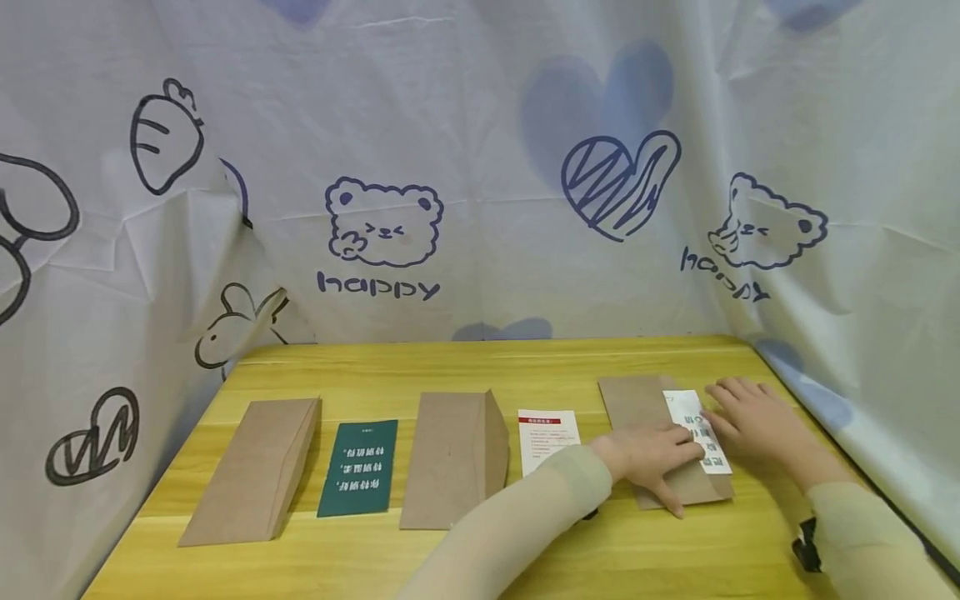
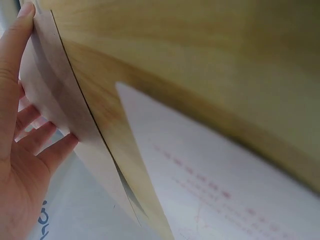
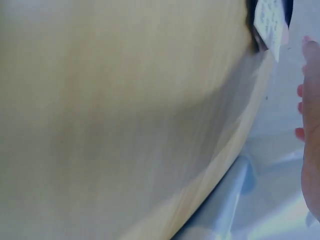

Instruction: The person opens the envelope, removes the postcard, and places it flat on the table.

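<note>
At the right of the table, a brown paper envelope (image 1: 633, 398) lies under my left hand (image 1: 656, 457). The fingers are spread over its face, with the thumb toward the near edge; the left wrist view shows the fingertips on the brown paper (image 2: 65, 95). A white card (image 1: 686, 407) with large dark lettering overlaps the envelope's right side, its far part covering the paper. My right hand (image 1: 757, 421) is just right of this card, fingers loosely extended and thumb side at the card's edge. The right wrist view has the card (image 3: 270, 22) at its top, beside the fingers.
Two more brown envelopes, one far left (image 1: 251, 467) and one in the middle (image 1: 446, 458), lie on the yellow wood-grain table (image 1: 360, 558). Between them is a green card (image 1: 360, 467). A white card with a red band (image 1: 547, 429) lies partly behind my left sleeve. White printed sheeting surrounds the table.
</note>
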`<state>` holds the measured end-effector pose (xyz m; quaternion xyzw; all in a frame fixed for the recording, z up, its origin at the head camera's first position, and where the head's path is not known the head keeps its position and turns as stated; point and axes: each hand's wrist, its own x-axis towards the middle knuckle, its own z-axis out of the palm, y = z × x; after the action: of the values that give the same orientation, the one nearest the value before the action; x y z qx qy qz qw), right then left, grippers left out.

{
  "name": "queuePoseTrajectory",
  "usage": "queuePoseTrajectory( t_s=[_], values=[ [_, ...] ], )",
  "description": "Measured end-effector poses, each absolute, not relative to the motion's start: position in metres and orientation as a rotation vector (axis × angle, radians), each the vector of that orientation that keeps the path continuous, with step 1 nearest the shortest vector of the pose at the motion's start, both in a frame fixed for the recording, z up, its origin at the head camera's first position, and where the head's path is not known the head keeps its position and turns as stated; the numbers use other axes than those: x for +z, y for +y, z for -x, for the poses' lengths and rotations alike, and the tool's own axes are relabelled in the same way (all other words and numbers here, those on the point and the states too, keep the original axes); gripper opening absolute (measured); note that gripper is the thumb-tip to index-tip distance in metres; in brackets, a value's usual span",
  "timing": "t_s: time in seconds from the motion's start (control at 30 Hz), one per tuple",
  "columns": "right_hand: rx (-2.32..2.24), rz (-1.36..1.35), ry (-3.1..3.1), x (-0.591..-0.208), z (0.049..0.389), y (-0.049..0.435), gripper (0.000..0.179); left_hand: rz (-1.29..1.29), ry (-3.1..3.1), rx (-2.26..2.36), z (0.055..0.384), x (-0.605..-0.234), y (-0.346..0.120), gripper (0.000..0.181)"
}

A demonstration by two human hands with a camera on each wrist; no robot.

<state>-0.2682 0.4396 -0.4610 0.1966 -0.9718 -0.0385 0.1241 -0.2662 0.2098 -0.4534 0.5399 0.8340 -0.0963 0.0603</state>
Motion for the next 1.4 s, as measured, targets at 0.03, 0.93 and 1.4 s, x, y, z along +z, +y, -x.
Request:
queuePoseTrajectory(
  t_s=[0.03, 0.93, 1.4],
  values=[
    [-0.115, -0.554, -2.853, -0.461, 0.271, 0.438, 0.050, -1.646, 2.525, -0.296, 0.266, -0.454, 0.210, 0.091],
    [-0.179, -0.463, -3.011, -0.479, 0.304, 0.419, 0.054, -1.701, 2.520, -0.291, 0.265, -0.454, 0.207, 0.089],
    [-0.177, -0.537, -2.887, -0.469, 0.302, 0.418, 0.039, -1.680, 2.512, -0.275, 0.263, -0.454, 0.208, 0.092]
  ],
)
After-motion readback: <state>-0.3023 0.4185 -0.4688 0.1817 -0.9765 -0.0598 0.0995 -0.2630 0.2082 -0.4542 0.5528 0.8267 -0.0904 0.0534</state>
